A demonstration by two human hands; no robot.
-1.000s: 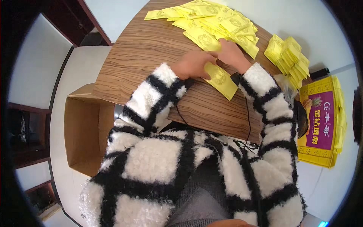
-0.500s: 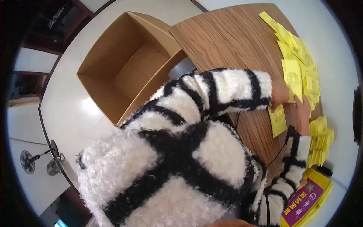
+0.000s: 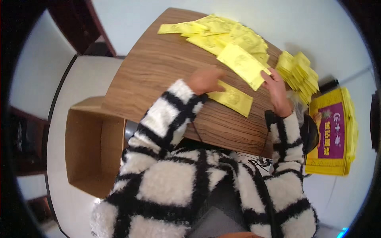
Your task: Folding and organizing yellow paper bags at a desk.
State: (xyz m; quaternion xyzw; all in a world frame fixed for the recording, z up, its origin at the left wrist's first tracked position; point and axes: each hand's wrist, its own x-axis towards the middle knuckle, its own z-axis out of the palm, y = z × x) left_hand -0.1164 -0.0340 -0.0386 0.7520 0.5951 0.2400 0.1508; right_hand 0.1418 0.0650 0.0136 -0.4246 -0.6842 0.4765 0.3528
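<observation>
My right hand (image 3: 276, 90) pinches the lower right end of a flat yellow packet (image 3: 241, 66), thumb on top, beside the pile. Its far end overlaps a spread heap of similar yellow packets (image 3: 216, 33) along the table's far edge. Over the wooden table, my left hand (image 3: 206, 80) is blurred, its fingers bent towards the right. They are at the left end of another yellow packet (image 3: 234, 100), which slants across the table nearer to me. Whether they grip that packet I cannot make out.
Several stacked yellow packets (image 3: 298, 73) stand at the table's right end. Beyond them, a yellow bag with a purple panel (image 3: 332, 133) stands at the right. An open cardboard box (image 3: 95, 148) is below the table's left side. The wooden table (image 3: 152, 75) has a wall behind it.
The view has turned, so the table now lies across the top middle. My hands have drawn apart, and my left hand has left the packet that my right hand holds.
</observation>
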